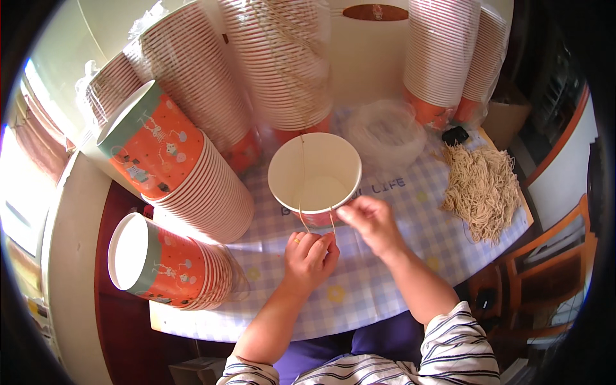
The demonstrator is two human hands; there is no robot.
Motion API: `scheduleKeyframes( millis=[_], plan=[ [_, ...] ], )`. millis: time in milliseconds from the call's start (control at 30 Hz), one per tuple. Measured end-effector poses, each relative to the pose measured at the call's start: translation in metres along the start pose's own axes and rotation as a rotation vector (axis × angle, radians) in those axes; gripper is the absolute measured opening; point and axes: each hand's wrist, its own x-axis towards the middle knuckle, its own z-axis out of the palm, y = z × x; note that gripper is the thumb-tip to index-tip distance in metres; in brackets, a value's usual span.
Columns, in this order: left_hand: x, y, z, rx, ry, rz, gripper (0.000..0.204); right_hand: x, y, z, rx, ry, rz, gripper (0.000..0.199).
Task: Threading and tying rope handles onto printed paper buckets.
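Note:
A white-lined paper bucket with an orange outside stands upright on the table in front of me. One thin tan cord runs up from my left hand to the rim, across the inside and over the far wall. A second length drops from the near rim to the same hand. My left hand is closed on the cord, just below the bucket's near side. At the near right of the rim, my right hand has thumb and finger pinched together against the bucket. Whether cord is between those fingertips is too small to see.
Tall bagged stacks of paper buckets line the back, with more bagged stacks at back right. Two stacks lean at left. A heap of tan cords lies right, beside a black object. Clear crumpled plastic sits behind the bucket.

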Motion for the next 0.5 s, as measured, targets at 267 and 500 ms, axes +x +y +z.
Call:
scheduleKeyframes(
  millis=[267, 500],
  plan=[
    [0.005, 0.006, -0.008, 0.051, 0.033, 0.028, 0.028, 0.060, -0.084, 0.016, -0.948, -0.453, -0.559, 0.036],
    [-0.002, -0.001, -0.011, 0.091, 0.050, 0.064, 0.031, 0.095, -0.074, 0.035, -1.268, -0.729, -0.395, 0.024]
  ],
)
